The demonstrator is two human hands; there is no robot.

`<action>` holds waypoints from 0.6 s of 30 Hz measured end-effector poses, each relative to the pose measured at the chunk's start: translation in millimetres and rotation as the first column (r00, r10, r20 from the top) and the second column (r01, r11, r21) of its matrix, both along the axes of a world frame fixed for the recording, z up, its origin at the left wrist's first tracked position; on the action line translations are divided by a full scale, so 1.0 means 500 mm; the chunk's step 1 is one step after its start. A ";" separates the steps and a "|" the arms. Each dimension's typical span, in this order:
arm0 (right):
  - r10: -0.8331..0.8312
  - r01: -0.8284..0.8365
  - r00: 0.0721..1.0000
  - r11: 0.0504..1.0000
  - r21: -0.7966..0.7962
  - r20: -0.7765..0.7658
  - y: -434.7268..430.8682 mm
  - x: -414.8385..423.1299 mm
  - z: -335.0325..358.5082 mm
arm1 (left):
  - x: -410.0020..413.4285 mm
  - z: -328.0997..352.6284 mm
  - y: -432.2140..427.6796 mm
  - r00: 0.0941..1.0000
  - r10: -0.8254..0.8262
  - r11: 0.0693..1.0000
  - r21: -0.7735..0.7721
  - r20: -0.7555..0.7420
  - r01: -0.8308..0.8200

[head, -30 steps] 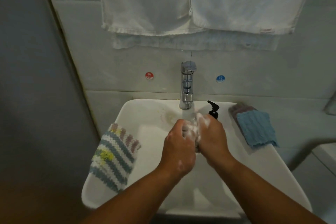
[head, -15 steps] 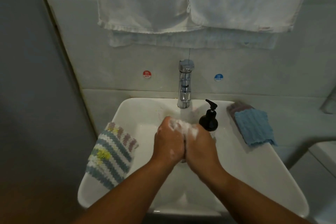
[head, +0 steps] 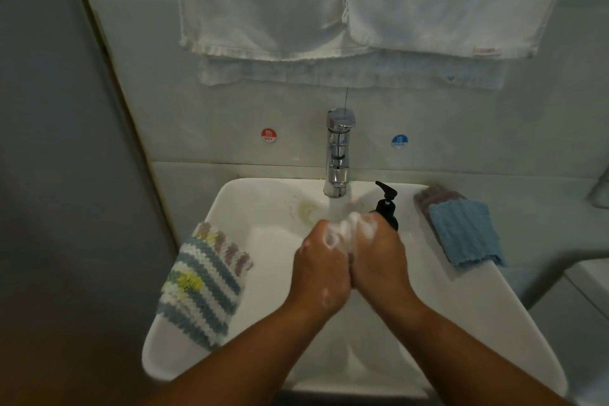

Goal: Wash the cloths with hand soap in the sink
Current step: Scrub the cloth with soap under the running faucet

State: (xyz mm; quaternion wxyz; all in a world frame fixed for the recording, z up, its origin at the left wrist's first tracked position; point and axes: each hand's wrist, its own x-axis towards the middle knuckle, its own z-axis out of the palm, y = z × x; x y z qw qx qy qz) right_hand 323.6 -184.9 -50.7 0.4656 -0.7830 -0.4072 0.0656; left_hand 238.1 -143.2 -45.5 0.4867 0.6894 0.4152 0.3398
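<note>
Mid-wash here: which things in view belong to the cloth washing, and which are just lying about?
In the job: left hand and right hand gripping the soapy white cloth under the running tap; black soap pump bottle; sink; striped knitted cloth on the left rim; blue cloth on the right rim.
Lying about: white towels hanging above; hot sticker; cold sticker.

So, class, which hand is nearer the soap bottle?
Right. The right hand is directly in front of the soap bottle, overlapping its base; the left hand lies further left, against the right hand. Both grip a soapy cloth.
</note>
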 end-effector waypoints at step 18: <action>-0.038 -0.093 0.906 0.954 0.286 0.421 0.056 0.074 0.167 | 0.024 -0.020 0.104 0.998 0.039 0.987 -0.155 0.045 -0.031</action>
